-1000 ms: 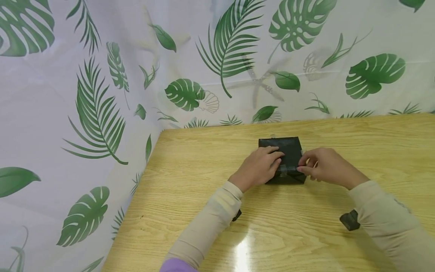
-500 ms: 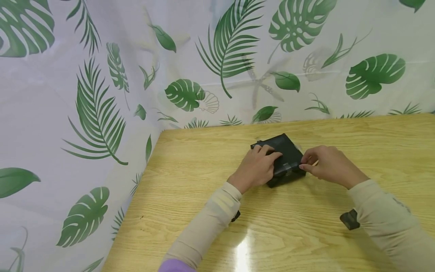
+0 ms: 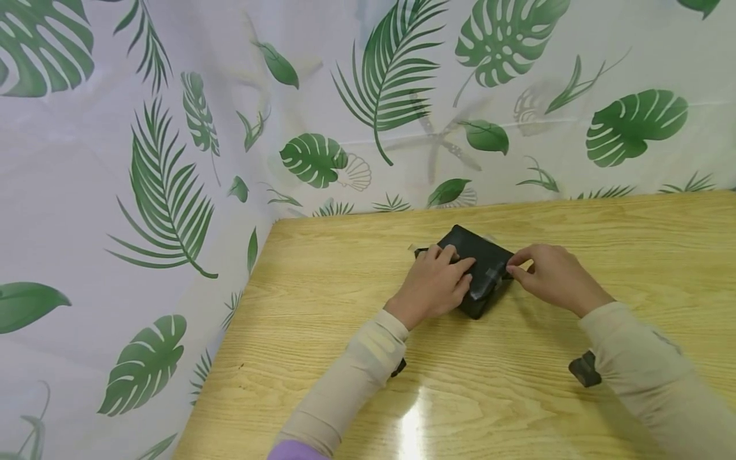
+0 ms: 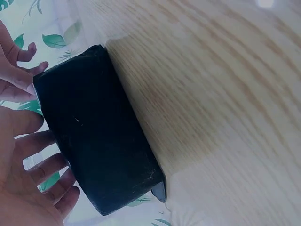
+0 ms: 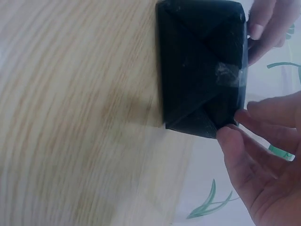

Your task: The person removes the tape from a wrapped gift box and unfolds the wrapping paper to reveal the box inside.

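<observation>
A box wrapped in black paper (image 3: 480, 246) lies turned at an angle on the table. Clear tape (image 5: 230, 74) holds down the folded flaps of its end. My left hand (image 3: 431, 281) rests on the box's top, its fingers spread over the surface. At the right corner, my right hand (image 3: 546, 275) pinches the edge of the wrapping between thumb and fingers. In the left wrist view, the box's long black side (image 4: 99, 127) faces the camera, and a small flap (image 4: 159, 190) sticks out at its lower end.
The wood-grain table (image 3: 310, 306) ends at the back and left against a white leaf-print curtain (image 3: 230, 128). A dark device (image 3: 585, 369) hangs under the right sleeve, and another (image 3: 398, 367) shows beside the left one.
The box has turned counterclockwise as seen from above, its far edge swinging to the left. My left hand has stayed on top, and my right hand has kept to the right corner.
</observation>
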